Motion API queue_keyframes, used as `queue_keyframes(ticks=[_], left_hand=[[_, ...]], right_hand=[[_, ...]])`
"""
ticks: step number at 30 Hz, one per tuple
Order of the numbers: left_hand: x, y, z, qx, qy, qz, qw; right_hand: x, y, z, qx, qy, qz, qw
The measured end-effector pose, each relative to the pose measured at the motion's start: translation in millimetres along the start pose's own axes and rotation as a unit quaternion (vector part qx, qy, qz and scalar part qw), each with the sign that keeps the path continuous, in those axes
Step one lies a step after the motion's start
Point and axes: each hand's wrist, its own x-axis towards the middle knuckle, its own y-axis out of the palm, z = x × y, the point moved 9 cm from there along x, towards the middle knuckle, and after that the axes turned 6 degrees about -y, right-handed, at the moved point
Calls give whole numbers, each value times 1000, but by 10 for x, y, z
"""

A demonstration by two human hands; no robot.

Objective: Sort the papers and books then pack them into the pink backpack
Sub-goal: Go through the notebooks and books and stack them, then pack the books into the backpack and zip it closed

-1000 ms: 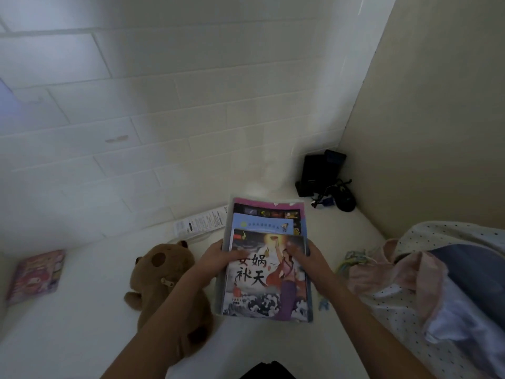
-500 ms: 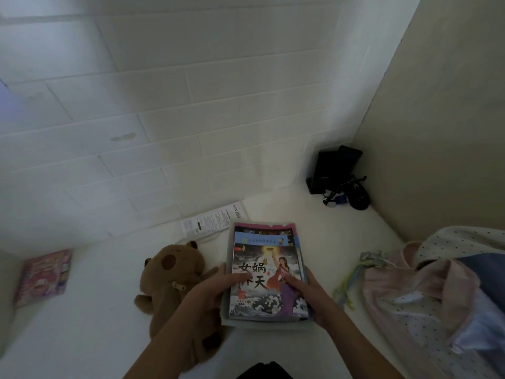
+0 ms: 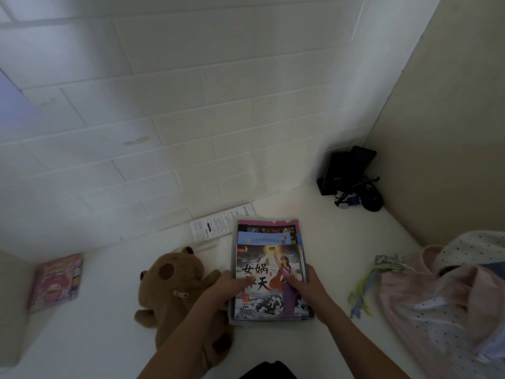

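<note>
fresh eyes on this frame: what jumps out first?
The stack of books at center, its illustrated top cover bright against the white surface, with the left hand and right hand gripping its sides. Next, the brown plush toy lying just left of the stack. At the right edge sits the pink backpack; a lone pink book lies far left.

stack of books (image 3: 269,269): paper, glossy printed covers | plush bear (image 3: 175,291): brown, fuzzy matt cloth | pink backpack (image 3: 426,302): soft matt fabric, dotted white cloth beside | wall (image 3: 191,105): smooth white tile | leaflet (image 3: 221,224): thin printed paper | tabletop (image 3: 103,324): matt white
</note>
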Motion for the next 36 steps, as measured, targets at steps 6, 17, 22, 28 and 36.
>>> queue_keyframes(ticks=[6,17,22,28,36], left_hand=[[16,-282,61,64,-6,-35,997],[-233,-410,-358,429,186,-281,838],[-139,-210,-249,544,230,-156,792],[-349,-646,-469,479,307,-225,791],[-905,-2712,-50,293,226,-537,758]], right_hand=[[54,165,114,-145,-27,-1,989],[-17,732,780,-520,-233,-7,822],[1,1106,363,-584,-163,108,788],[-36,1268,886,-560,-244,11,792],[-140,2862,1447,-461,-392,149,782]])
